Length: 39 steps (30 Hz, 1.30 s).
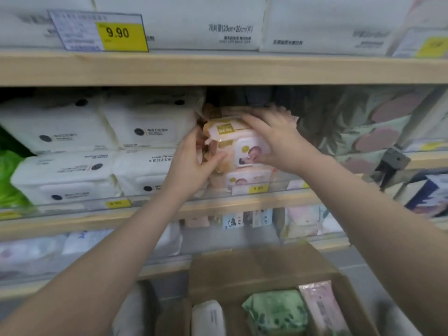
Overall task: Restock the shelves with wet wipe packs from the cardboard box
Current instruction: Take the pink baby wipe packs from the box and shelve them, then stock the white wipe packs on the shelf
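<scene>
The middle shelf point(242, 202) is the landmark here, a pale wooden board with a clear lip and yellow price tags along its front edge. On it, to the left, sit stacks of white wipe packs point(72, 151). Below the shelf and nearer the camera, the cardboard box point(257, 267) stands open with a green pack point(276, 311), a pink pack point(322, 309) and a white pack point(208, 318) left in it.

The peach wet wipe pack point(240, 144) in hand is on the middle shelf, on top of a like pack point(244, 178), just right of the white stacks.

It looks like a soft film pouch, moderately heavy with damp sheets, yielding when squeezed and somewhat slick. The rigid flip lid on its face is the firmest part, so a hold across the two short ends, or flat on the lid, should steady it best. The crimped seams would crumple if pulled.

The right hand point(274, 139) lies spread over the pack's right side and top, fingers fairly straight, pressing rather than gripping. The left hand point(194, 158) is curled round the pack's left end, thumb to the front, pinching the seam.
</scene>
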Available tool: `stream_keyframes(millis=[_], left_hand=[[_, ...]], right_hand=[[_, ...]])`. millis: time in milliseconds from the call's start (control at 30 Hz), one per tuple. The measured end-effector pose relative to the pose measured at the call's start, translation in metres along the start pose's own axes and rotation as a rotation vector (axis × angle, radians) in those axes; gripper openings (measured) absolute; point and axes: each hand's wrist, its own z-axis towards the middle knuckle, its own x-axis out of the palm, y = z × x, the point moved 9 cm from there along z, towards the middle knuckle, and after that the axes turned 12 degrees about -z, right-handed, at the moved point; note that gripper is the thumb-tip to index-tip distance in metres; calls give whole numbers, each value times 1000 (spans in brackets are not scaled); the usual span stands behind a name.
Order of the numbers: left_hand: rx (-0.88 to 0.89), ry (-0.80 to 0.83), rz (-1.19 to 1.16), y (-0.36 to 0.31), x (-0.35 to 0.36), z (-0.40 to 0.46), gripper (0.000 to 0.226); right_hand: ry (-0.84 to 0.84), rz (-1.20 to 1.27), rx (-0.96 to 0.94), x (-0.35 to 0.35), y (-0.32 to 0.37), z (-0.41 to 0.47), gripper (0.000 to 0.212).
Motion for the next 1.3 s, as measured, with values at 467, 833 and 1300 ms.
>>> stream_keyframes(millis=[467,833,1300], left_hand=[[-443,61,78,73,-9,-245,43],[-603,391,246,96,15,-426,62],[-562,399,288,107,21,-440,74]], right_hand=[[75,331,11,29,108,-145,62],[741,396,-227,164,233,-346,58],[1095,36,-396,221,220,-434,78]])
